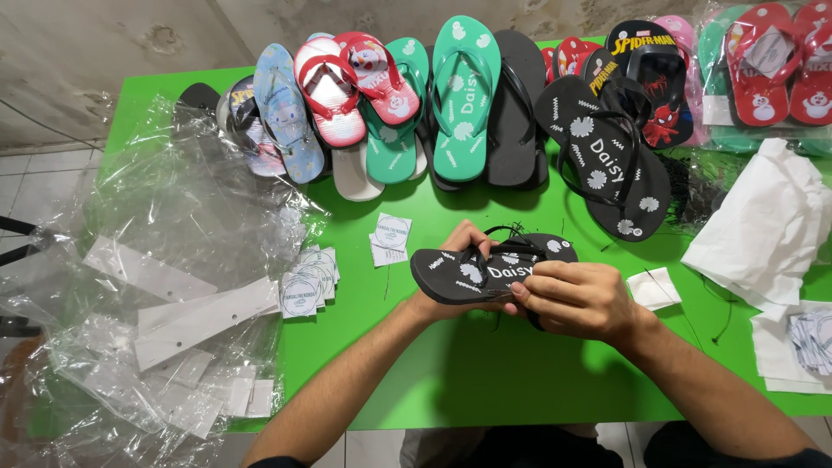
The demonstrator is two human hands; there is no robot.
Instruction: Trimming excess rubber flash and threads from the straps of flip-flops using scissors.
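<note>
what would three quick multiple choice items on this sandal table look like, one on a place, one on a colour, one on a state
1. Where does the heap of clear plastic bags lie?
A. on the left side of the green table
B. on the right side
C. under the row of sandals

2. What colour is the flip-flop held in the hands?
A. red
B. black with white flowers
C. teal

3. How is that flip-flop held?
A. lying alone on the table
C. by one hand only
B. by both hands above the table

Answers:
1. A, the bags spread over the table's left end.
2. B, its sole is black with white flower marks.
3. B, the left hand grips its far edge and the right hand its near edge.
</note>
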